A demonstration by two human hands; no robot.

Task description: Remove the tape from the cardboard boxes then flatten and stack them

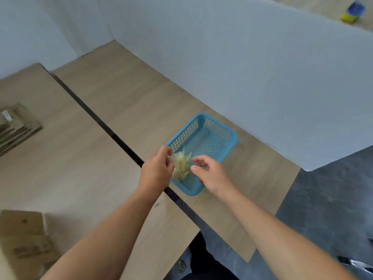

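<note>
A crumpled wad of clear yellowish tape [181,165] hangs over the near end of a blue plastic basket [228,146]. My left hand [157,170] pinches the wad at its upper left edge. To the right of the wad is my right hand [210,172], its fingers loosely spread and close to the tape; whether they touch it is unclear. A stack of flattened cardboard boxes [17,126] lies at the far left of the table. Another cardboard box [24,239] sits at the bottom left corner, partly cut off by the frame.
Two wooden tabletops [80,158] meet along a dark gap [113,136]. A white partition wall [242,67] borders the far side behind the basket. Grey floor [327,209] shows at the right. A blue and yellow object [353,12] lies beyond the partition, top right.
</note>
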